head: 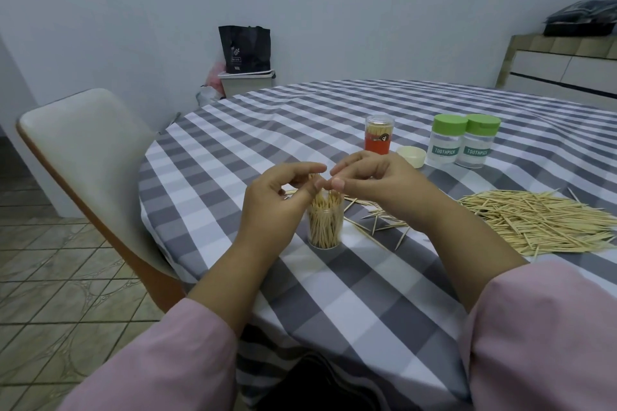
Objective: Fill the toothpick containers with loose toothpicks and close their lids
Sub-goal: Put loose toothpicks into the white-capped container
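Both hands pinch toothpicks, left hand and right hand meeting over the clear open plastic toothpick container near the tabletop's left edge, likely to tamp them in; loose pile within reach rightward.

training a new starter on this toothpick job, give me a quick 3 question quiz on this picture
1. True or false: the clear plastic container below the hands is lidded.
2. How many green-lidded "TOOTHPICK" jars stand on the grey-and-white checked tablecloth?
3. The big loose pile of wooden toothpicks lies on which side of the person: A left, B right?

Key:
1. False. It stands open, toothpicks sticking out; the left hand and right hand meet over its mouth.
2. Two, side by side.
3. B.
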